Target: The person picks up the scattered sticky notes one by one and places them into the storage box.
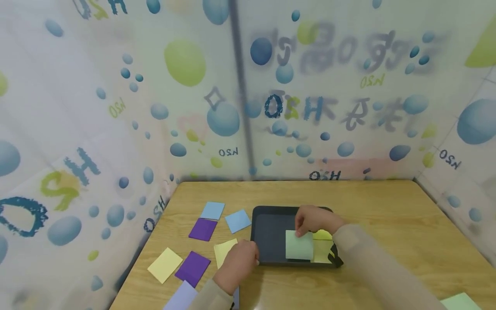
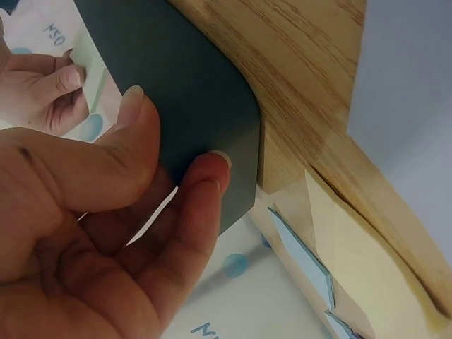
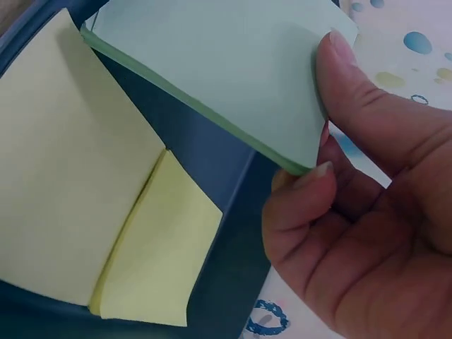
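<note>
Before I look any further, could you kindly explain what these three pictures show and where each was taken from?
There is no machine here, only a person's two bare hands. The wide picture comes from a camera worn on the head; the two close ones come from cameras on the left and right wrists. On the wood-grain table sits a dark tray with yellow paper inside, toward its right end. To its left lie light blue pads, purple pads, yellow pads and a lavender pad. The right hand holds a pale green pad at the tray, while the left hand grips the tray's near left corner.
</note>
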Demonstrator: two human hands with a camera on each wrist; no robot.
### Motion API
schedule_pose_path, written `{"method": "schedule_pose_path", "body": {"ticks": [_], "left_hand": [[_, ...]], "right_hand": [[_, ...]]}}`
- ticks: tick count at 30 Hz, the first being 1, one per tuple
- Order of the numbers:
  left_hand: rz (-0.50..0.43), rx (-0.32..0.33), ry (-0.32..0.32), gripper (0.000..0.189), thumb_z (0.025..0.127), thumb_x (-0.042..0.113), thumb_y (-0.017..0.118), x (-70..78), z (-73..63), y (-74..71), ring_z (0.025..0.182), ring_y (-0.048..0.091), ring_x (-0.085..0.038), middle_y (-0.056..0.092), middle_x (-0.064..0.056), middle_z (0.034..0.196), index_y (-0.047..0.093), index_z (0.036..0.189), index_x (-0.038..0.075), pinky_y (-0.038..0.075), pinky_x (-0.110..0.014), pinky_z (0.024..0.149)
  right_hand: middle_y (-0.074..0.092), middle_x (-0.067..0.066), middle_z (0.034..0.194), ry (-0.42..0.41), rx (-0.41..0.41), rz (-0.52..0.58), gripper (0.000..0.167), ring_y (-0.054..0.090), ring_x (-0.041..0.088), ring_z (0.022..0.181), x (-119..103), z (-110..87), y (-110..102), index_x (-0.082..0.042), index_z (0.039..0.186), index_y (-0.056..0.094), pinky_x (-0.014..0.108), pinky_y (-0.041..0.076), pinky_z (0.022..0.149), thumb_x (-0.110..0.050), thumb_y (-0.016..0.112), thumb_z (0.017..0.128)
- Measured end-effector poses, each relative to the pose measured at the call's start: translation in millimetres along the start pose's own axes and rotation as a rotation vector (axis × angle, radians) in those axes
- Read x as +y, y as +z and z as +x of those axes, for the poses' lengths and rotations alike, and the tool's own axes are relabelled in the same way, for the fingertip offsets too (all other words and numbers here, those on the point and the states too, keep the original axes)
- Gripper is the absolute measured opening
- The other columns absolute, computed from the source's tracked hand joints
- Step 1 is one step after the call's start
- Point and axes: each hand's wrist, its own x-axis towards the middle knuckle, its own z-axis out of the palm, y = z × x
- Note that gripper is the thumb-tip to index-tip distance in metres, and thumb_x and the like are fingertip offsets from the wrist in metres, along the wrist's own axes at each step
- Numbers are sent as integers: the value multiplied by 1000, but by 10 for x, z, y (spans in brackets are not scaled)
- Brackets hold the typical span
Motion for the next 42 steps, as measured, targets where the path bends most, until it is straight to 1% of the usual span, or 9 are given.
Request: {"method": "schedule_pose_path", "body": {"ticks": [4, 11, 14, 21, 23, 29, 33, 36, 42], "left_hand": [[9, 19, 15, 11, 78, 5, 83, -11, 12, 12, 66, 67, -12, 73, 2, 72, 77, 72, 11, 53, -24, 57], [-6, -2, 16, 11, 79, 6, 83, -15, 25, 21, 67, 67, -12, 73, 2, 72, 77, 72, 11, 53, -25, 57], [-7, 4, 18, 11, 78, 5, 84, -26, 28, 34, 67, 66, -12, 73, 2, 72, 77, 72, 11, 52, -25, 58], [-1, 5, 11, 11, 78, 6, 85, -10, 36, 34, 68, 68, -13, 73, 2, 72, 77, 72, 11, 53, -24, 58], [-3, 3, 11, 10, 78, 6, 84, -5, 25, 27, 68, 68, -13, 73, 2, 72, 77, 72, 11, 53, -24, 58], [-18, -3, 10, 12, 78, 5, 84, -10, 0, 18, 67, 67, -12, 72, 3, 71, 77, 71, 11, 52, -24, 57], [-12, 16, 20, 13, 77, 3, 84, -11, -9, 13, 65, 66, -11, 71, 3, 69, 76, 69, 11, 51, -23, 56], [-7, 25, 26, 14, 77, 3, 83, -8, -13, 8, 64, 65, -11, 71, 3, 69, 76, 69, 11, 51, -23, 55], [-12, 19, 23, 14, 77, 3, 83, 3, -10, 6, 65, 66, -10, 72, 3, 70, 76, 69, 11, 51, -23, 55]], "right_hand": [[50, -4, 60, 17, -11, 27, 18, 28, 10, 49, 10, 67, 44, -9, 71, 70, 25, 30, 49, -7, 77, 87], [53, -4, 59, 69, -18, 53, 17, 27, 9, 48, 79, 140, 134, -9, 71, 73, 24, 28, 46, -6, 78, 87], [52, -4, 58, 78, -22, 52, 16, 26, 9, 48, 81, 155, 155, -8, 71, 73, 23, 27, 46, -7, 79, 86], [45, -2, 54, 131, -23, 66, 21, 24, 10, 48, 64, 185, 211, -3, 67, 70, 24, 24, 46, -7, 79, 86], [45, -2, 54, 145, -23, 67, 21, 26, 10, 48, 65, 191, 234, -3, 67, 70, 24, 25, 46, -6, 79, 85], [49, -2, 58, 164, -44, 32, 14, 33, 9, 49, 57, 209, 239, -7, 73, 72, 24, 30, 48, -7, 78, 86], [48, -3, 59, 157, -65, 31, 14, 34, 9, 51, 40, 224, 226, -5, 75, 72, 24, 30, 49, -6, 77, 88], [46, -3, 58, 165, -73, 51, 17, 33, 9, 51, 36, 241, 229, -4, 72, 70, 24, 29, 49, -6, 76, 88], [37, -4, 52, 194, -79, 81, 29, 25, 9, 49, 63, 286, 256, -4, 63, 62, 24, 24, 48, -8, 76, 88]]}}
